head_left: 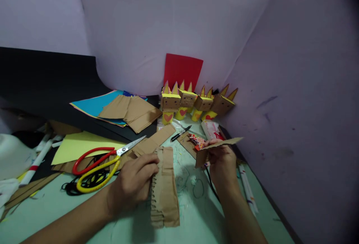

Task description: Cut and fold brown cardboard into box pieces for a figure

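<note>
My left hand (137,180) pinches the left edge of a long brown cardboard strip (167,191), which stands above the green table (193,214). Torn, wavy layers show along that edge of the strip. A second cardboard piece (218,145), bent at its left end, is gripped in my right hand (223,163). Beneath it, a colourful patterned item (198,141) is partly covered. Just left of my left hand lie scissors (98,165) with one red and one yellow handle, blades pointing right, over black cord (92,178).
Several cardboard animal figures (171,103) with pointed ears stand at the back, before a red sheet (182,70). Cardboard sheets (140,113) rest on blue paper (92,105) at back left. A black pen (181,133) lies mid-table, and white markers (248,188) lie at right.
</note>
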### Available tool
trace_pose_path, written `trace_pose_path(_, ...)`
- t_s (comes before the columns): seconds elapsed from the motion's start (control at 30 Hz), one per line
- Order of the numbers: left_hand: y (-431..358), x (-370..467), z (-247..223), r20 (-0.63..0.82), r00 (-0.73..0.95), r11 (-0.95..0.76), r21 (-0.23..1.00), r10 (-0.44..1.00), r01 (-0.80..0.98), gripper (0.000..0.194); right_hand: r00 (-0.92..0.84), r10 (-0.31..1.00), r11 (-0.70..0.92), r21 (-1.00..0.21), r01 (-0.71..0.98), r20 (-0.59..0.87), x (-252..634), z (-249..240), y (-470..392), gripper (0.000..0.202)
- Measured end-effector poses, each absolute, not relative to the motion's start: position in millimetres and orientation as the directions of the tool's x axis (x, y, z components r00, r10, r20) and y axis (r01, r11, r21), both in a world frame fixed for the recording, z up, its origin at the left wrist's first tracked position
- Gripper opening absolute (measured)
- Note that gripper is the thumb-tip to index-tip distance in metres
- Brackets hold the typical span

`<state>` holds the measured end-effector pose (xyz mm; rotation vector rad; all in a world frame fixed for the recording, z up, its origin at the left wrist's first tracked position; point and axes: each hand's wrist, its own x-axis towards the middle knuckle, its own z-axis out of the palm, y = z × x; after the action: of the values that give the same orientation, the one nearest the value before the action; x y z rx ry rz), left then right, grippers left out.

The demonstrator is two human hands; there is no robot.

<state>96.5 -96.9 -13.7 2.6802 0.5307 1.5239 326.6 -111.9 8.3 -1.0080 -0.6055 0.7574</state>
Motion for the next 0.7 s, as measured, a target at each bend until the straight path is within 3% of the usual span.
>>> trace_pose_path(0.07, -94, 97, -5, 0.782, 0.500, -0.928, 0.315, 0.372, 0.197, 0.022, 0.604, 0.792, 0.315, -0.906, -0.282, 0.087, 327, 7, -111, 0.007)
trace_pose_path(0.13, -88, 91, 9, 0.659, 0.543, -0.834, 0.528, 0.520, 0.159, 0.019, 0.600, 0.797, 0.299, -0.908, -0.292, 0.069, 327, 6, -110, 0.008)
trace_pose_path(0.23, -78, 65, 36, 0.287, 0.589, -0.493, 0.841, 0.756, 0.223, 0.013, 0.582, 0.811, 0.285, -0.909, -0.305, 0.060, 326, 6, -110, 0.009)
trace_pose_path(0.27, -75, 54, 44, 0.146, 0.683, -0.396, 0.890, 0.716, 0.225, 0.014, 0.576, 0.815, 0.284, -0.909, -0.306, 0.061, 325, 6, -109, 0.009)
trace_pose_path(0.33, -70, 32, 58, -0.099, 0.938, -0.370, 0.901, 0.333, 0.226, 0.026, 0.569, 0.819, 0.285, -0.910, -0.300, 0.069, 324, 4, -109, 0.011)
trace_pose_path(0.37, -69, 25, 62, -0.201, 0.965, -0.353, 0.902, 0.168, 0.249, 0.031, 0.567, 0.820, 0.284, -0.912, -0.294, 0.073, 324, 3, -108, 0.011)
trace_pose_path(0.43, -69, 17, 63, -0.397, 0.912, -0.281, 0.868, 0.100, 0.409, 0.035, 0.562, 0.824, 0.278, -0.919, -0.280, 0.078, 324, 1, -107, 0.013)
trace_pose_path(0.5, -70, 19, 56, -0.484, 0.869, -0.225, 0.840, 0.101, 0.494, 0.036, 0.556, 0.827, 0.266, -0.927, -0.264, 0.079, 324, -2, -107, 0.013)
trace_pose_path(0.57, -69, 27, 46, -0.451, 0.880, -0.213, 0.855, 0.149, 0.474, 0.037, 0.548, 0.833, 0.251, -0.935, -0.249, 0.078, 324, -5, -107, 0.013)
trace_pose_path(0.63, -66, 39, 37, -0.370, 0.870, -0.244, 0.856, 0.325, 0.455, 0.029, 0.534, 0.842, 0.233, -0.944, -0.233, 0.076, 323, -6, -108, 0.014)
trace_pose_path(0.7, -63, 52, 33, -0.254, 0.755, -0.311, 0.798, 0.605, 0.517, 0.022, 0.509, 0.858, 0.213, -0.952, -0.221, 0.074, 321, -7, -108, 0.013)
